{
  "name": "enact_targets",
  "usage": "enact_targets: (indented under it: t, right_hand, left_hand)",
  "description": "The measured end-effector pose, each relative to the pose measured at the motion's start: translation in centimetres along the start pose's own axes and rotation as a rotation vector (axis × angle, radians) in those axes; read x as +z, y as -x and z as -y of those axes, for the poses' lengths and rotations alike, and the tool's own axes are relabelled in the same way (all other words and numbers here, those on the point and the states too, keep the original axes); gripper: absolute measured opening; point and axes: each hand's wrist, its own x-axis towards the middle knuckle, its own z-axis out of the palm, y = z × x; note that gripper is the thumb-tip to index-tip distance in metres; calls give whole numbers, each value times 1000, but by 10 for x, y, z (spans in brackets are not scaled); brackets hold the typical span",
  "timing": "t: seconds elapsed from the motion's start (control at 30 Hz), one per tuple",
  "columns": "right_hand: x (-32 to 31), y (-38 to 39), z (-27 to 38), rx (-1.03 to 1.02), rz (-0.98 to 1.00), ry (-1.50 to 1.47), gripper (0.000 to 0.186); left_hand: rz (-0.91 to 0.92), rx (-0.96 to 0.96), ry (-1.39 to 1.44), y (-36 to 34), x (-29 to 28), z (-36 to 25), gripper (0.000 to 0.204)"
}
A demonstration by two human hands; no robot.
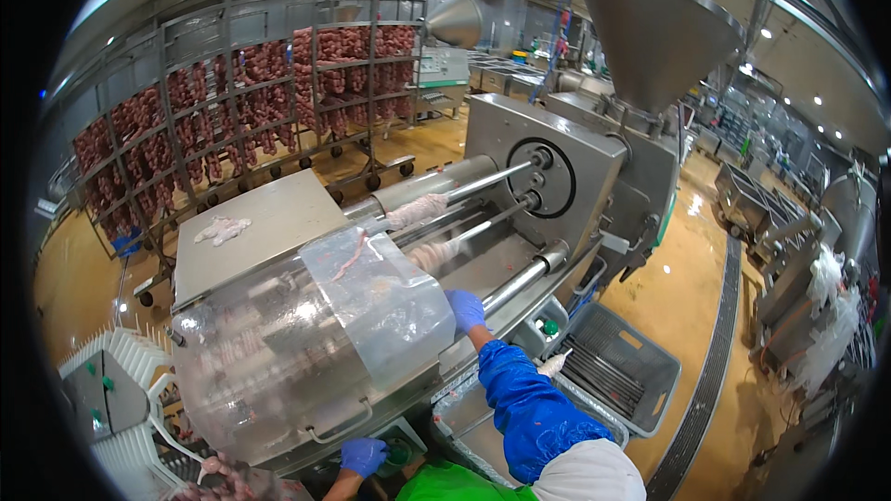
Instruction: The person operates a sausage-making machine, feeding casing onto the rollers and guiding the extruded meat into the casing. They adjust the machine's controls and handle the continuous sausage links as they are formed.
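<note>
My right hand [465,309], in a purple-blue glove and blue sleeve, touches the edge of a clear plastic sheet [394,315] on a sausage-filling machine. Its fingers are partly hidden there. Low in front of the machine, my left hand [363,456], gloved too, is closed with curled fingers beside a control box with a green button [399,451]. Two steel filling tubes [492,223] jut from the machine's head, with pale bunched casings [429,255] on them. Under the clear hinged cover [269,362], shapes are blurred.
A steel hopper [659,32] rises above the machine. Racks hung with sausage links [353,60] stand at the far left. Pale casing [223,230] lies on the flat steel lid [264,223]. White hooks [130,362] are at lower left. A grey crate [650,353] holds dark rods at right.
</note>
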Motion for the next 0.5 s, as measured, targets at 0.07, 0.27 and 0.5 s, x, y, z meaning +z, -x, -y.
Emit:
enact_targets:
  t: [0.07, 0.27, 0.5]
  right_hand:
    - [3, 2, 1, -3, 15, 41, 27]
    - [8, -6, -9, -44, 42, 134, 27]
    - [15, -12, -5, -77, 45, 121, 28]
  left_hand:
    - [-3, -15, 13, 2, -1, -4, 21]
    - [-53, -16, -40, 7, -6, -10, 15]
    - [-193, 63, 48, 10, 13, 5, 11]
